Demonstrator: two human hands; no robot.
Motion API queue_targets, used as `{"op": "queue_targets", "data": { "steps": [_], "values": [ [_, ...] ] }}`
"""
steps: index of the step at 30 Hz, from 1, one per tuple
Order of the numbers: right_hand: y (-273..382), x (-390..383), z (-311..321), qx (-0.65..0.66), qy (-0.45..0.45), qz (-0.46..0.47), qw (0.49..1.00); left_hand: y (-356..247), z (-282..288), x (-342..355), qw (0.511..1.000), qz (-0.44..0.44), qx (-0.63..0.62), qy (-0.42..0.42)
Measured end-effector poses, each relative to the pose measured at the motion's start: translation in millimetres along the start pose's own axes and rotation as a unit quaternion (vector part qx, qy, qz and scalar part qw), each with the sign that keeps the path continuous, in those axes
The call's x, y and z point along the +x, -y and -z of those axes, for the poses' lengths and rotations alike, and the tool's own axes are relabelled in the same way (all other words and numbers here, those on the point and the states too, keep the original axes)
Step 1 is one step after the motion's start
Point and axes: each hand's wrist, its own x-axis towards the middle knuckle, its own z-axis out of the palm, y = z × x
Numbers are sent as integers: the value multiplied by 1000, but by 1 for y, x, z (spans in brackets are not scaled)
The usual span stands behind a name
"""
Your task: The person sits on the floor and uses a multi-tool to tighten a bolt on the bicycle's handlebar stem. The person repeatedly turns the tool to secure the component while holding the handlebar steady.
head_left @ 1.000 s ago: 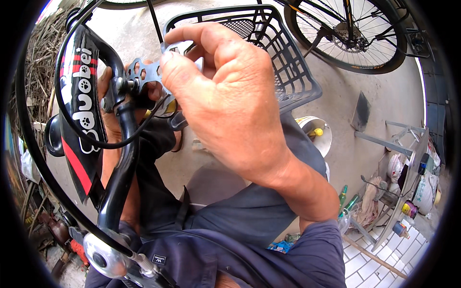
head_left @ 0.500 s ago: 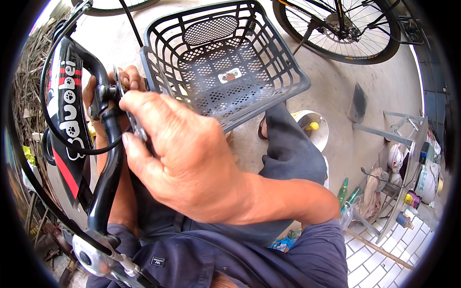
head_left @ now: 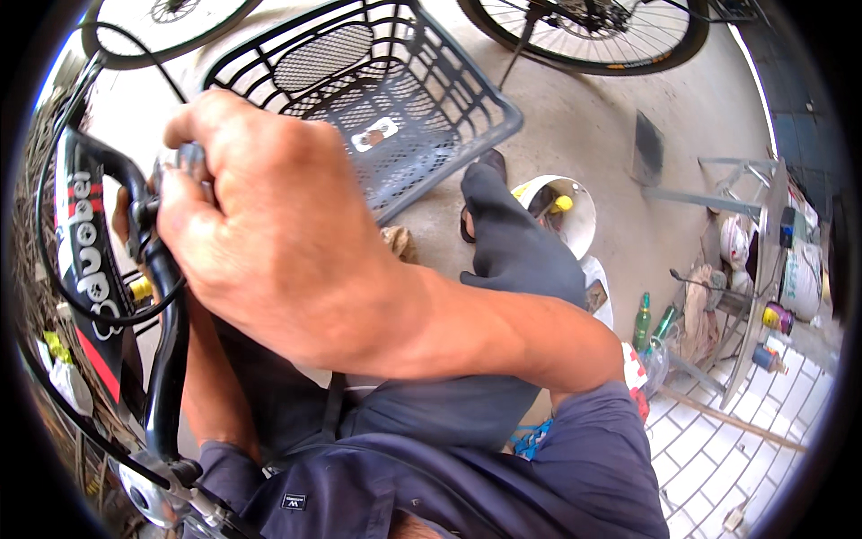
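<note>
My right hand (head_left: 278,225) is closed on a silver metal tool (head_left: 191,162), pinched between thumb and forefinger; most of it is hidden, so its exact kind does not show. It is held by a small clamp (head_left: 142,214) on the black bent handlebar (head_left: 169,350) of a bicycle. Behind that bar, my left hand (head_left: 122,216) is largely covered, with only a bit of finger in sight. My left forearm passes below the right one. Just beyond my right hand, a black plastic basket (head_left: 492,135) tilts toward me.
Black cables (head_left: 45,242) loop around the handlebar, beside a black, white and red bicycle frame tube (head_left: 94,296). Another bicycle's wheel (head_left: 620,67) stands at the back. Right of my leg is a white bucket (head_left: 582,229). Green bottles (head_left: 642,322) and a metal-legged stand (head_left: 700,199) are farther right.
My right hand has turned and lifted a little, its back now covering more of the tool. The left fingers beside the clamp have become mostly hidden. The whole view has shifted.
</note>
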Motion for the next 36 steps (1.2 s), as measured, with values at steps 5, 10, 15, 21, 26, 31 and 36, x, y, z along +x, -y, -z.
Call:
{"op": "queue_targets", "data": {
  "steps": [5,10,15,21,26,31,36],
  "values": [
    [-5,11,-2,-5,-6,2,1000,3,6,6,1000,9,-6,4],
    [-4,3,-1,-1,-1,-7,1000,6,7,8,1000,21,-10,4],
    [0,-14,-9,-32,9,24,999,3,7,8,1000,24,-13,0],
    [-3,-43,-14,-73,39,41,996,5,9,7,999,27,-18,-5],
    [-2,-42,-12,-70,35,38,996,3,10,2,999,24,-20,-7],
    [6,-21,2,-18,29,-5,999,0,15,-1,999,21,-32,-19],
    [6,-7,4,1,9,-15,1000,-7,36,-7,998,10,-36,-49]
  ]
}}
